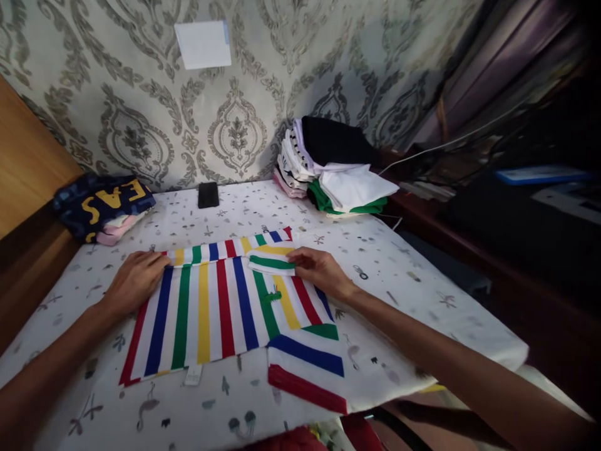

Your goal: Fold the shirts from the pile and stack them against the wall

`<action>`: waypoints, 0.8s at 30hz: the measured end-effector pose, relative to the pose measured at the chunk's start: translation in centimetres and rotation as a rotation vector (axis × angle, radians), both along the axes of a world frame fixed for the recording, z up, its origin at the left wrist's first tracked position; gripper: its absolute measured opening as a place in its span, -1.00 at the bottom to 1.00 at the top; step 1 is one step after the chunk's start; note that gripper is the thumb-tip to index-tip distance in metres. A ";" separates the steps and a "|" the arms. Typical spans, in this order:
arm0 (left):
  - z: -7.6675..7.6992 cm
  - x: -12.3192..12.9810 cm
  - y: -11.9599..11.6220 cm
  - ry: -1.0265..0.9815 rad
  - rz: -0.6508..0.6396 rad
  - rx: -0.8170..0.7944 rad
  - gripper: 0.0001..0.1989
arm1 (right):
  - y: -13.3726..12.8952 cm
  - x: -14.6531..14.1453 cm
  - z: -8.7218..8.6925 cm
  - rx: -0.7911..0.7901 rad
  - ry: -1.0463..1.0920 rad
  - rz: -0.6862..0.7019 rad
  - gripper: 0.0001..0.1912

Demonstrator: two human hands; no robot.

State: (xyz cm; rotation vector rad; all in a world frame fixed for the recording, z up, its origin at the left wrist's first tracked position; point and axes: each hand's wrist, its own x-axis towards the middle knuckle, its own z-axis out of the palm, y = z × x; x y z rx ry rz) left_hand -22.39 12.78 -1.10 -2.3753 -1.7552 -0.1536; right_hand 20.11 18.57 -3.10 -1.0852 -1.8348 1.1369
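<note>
A striped shirt point(205, 307) in white, red, blue, green and yellow lies spread on the patterned cloth in front of me. Its far side is folded over in a strip, and a small green crocodile patch shows on the chest. My left hand point(138, 280) grips the shirt's far left corner, fingers closed on the fabric. With bent fingers my right hand point(323, 272) pinches the end of the far sleeve point(272, 262), which lies folded back over the shirt. The near sleeve point(307, 369) sticks out toward me at lower right. A white label shows at the near hem.
Folded clothes point(333, 166) are stacked by the wall at back right. A navy garment with yellow letters point(107, 203) lies at back left, and a black flat object point(208, 195) rests near the wall. A dark ledge with a cable runs along the right.
</note>
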 end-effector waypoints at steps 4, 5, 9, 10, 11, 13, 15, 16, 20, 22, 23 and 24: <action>0.2 0.0 -0.1 -0.013 0.021 0.030 -0.56 | -0.4 -0.5 0.3 0.088 0.006 -0.027 -0.87; 0.3 0.0 -0.1 -0.006 0.028 0.036 -0.56 | -0.4 -0.6 0.4 0.099 0.009 -0.040 -0.86; 0.8 -0.1 -0.6 0.013 0.045 -0.001 -0.54 | -0.4 0.0 0.6 0.089 -0.059 -0.012 -0.85; 1.1 -0.2 -0.7 0.012 0.046 -0.027 -0.56 | -0.3 0.3 0.8 0.087 -0.100 0.014 -0.85; 1.4 -0.2 -0.8 0.008 0.047 -0.057 -0.58 | -0.1 0.6 1.0 0.084 -0.142 0.032 -0.84; 2.4 0.0 -1.0 -0.016 0.045 -0.111 -0.60 | 0.5 0.6 1.7 0.087 -0.218 0.019 -0.79; 3.3 1.0 -0.7 -0.089 0.047 -0.134 -0.56 | 1.4 -0.3 2.5 0.126 -0.279 -0.039 -0.71; 3.7 1.9 -0.3 -0.142 0.054 -0.128 -0.53 | 2.1 -1.2 2.8 0.170 -0.312 -0.056 -0.67; 2.8 7.6 2.4 -0.306 0.076 -0.129 -0.40 | 4.7 -6.1 2.0 0.429 -0.541 0.031 -0.55; 1.2 9.9 3.8 -0.281 0.035 -0.213 -0.33 | 5.8 -7.8 0.4 0.517 -0.710 0.059 -0.47; 0.3 10.5 4.3 -0.246 0.022 -0.264 -0.28 | 6.2 -8.3 -0.5 0.539 -0.781 0.056 -0.44; -0.5 10.6 4.5 -0.208 0.016 -0.303 -0.24 | 6.5 -8.4 -1.3 0.549 -0.834 0.050 -0.42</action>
